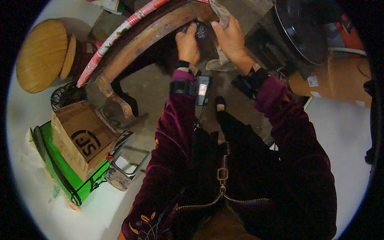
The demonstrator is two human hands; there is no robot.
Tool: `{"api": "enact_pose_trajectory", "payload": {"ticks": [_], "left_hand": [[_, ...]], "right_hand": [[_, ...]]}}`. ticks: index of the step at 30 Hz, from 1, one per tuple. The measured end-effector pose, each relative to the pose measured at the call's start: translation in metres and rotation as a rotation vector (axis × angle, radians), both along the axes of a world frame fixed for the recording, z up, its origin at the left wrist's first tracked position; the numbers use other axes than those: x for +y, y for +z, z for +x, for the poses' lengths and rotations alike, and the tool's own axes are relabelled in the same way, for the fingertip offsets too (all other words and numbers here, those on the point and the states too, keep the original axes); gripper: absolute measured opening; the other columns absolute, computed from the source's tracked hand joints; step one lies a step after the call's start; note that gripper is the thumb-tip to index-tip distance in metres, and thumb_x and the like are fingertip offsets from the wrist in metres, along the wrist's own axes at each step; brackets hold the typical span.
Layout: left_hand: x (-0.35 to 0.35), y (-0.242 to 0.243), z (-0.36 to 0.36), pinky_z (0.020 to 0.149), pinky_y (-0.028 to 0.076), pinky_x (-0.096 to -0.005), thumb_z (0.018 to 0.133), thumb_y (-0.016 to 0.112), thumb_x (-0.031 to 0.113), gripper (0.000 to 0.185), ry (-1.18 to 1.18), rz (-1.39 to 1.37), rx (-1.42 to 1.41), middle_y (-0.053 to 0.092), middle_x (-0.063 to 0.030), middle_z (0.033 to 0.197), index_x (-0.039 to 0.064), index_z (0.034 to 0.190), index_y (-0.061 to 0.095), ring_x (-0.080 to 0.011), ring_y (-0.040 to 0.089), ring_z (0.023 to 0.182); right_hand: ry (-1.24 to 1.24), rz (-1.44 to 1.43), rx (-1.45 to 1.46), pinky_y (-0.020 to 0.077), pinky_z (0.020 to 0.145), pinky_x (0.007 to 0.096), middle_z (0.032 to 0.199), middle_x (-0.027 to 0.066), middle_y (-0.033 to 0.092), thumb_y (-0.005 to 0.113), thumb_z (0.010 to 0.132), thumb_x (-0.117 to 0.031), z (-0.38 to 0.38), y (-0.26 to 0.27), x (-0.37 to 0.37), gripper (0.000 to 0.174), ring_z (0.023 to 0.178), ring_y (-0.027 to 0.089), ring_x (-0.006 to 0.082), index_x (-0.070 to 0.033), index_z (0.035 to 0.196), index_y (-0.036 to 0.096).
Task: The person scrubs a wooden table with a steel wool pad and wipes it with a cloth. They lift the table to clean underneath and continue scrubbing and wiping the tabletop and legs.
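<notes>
My left hand [187,43] is closed on a dark, speckled grey bundle [201,30], whose exact kind is too blurred to tell. To its right, my right hand [232,39] grips a limp greyish-beige cloth [221,13]. Part of that cloth rises above my fingers, and a lower end seems to hang below the hand. Both hands are beside the curved wooden frame of an old table [153,27], whose rim bears a red-and-white patterned cover [120,33]. How the bundle touches the wood is hidden by my left hand.
At left, a cardboard box [87,132] rests on a green bag [57,156], near a round wooden stool top [42,55]. A metal-framed chair [135,162] stands beside them. Another cardboard box [336,81] and a large dark round object [303,30] are at right.
</notes>
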State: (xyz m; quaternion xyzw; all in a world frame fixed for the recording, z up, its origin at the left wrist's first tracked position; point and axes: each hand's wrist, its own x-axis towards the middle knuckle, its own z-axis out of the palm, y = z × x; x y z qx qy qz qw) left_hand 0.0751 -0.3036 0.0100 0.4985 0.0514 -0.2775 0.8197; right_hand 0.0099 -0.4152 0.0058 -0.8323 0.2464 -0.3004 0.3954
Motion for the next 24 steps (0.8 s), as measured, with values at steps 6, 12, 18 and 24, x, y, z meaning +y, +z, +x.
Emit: {"api": "enact_pose_trajectory", "payload": {"ticks": [6, 12, 18, 24], "left_hand": [[0.017, -0.02, -0.051, 0.073, 0.046, -0.0265, 0.088, 0.064, 0.011, 0.018, -0.176, 0.319, -0.246, 0.06, -0.003, 0.09, 0.001, 0.101, 0.057, -0.011, 0.054, 0.081], [0.004, -0.019, -0.006, 0.073, 0.049, -0.0296, 0.089, 0.062, 0.011, 0.019, 0.024, -0.025, -0.038, 0.062, -0.0056, 0.094, -0.001, 0.103, 0.057, -0.014, 0.058, 0.082], [0.002, -0.029, -0.039, 0.071, 0.047, -0.0273, 0.089, 0.062, 0.01, 0.016, -0.067, 0.214, -0.285, 0.061, -0.0016, 0.089, 0.002, 0.101, 0.058, -0.0108, 0.056, 0.078], [0.019, -0.013, -0.026, 0.071, 0.048, -0.0273, 0.089, 0.063, 0.013, 0.02, -0.058, 0.126, -0.242, 0.062, -0.0035, 0.093, 0.0, 0.103, 0.057, -0.011, 0.056, 0.078]], "right_hand": [[0.026, 0.018, 0.003, 0.0431, 0.088, 0.0426, 0.115, 0.0237, 0.053, 0.06, 0.087, -0.043, -0.001, 0.001, -0.001, 0.057, 0.106, 0.053, 0.0423, 0.005, 0.116, 0.049], [-0.008, -0.001, 0.039, 0.0429, 0.089, 0.0426, 0.117, 0.0238, 0.053, 0.06, 0.086, -0.044, 0.001, 0.003, 0.001, 0.06, 0.107, 0.052, 0.0423, 0.005, 0.12, 0.047], [-0.005, 0.048, 0.058, 0.0413, 0.093, 0.0408, 0.121, 0.0244, 0.052, 0.06, 0.087, -0.043, -0.002, 0.008, -0.001, 0.069, 0.113, 0.051, 0.0415, 0.009, 0.129, 0.041], [0.007, 0.005, 0.036, 0.0423, 0.091, 0.0434, 0.12, 0.0246, 0.051, 0.061, 0.086, -0.042, 0.0, 0.006, 0.002, 0.066, 0.111, 0.051, 0.0424, 0.007, 0.127, 0.042]]}}
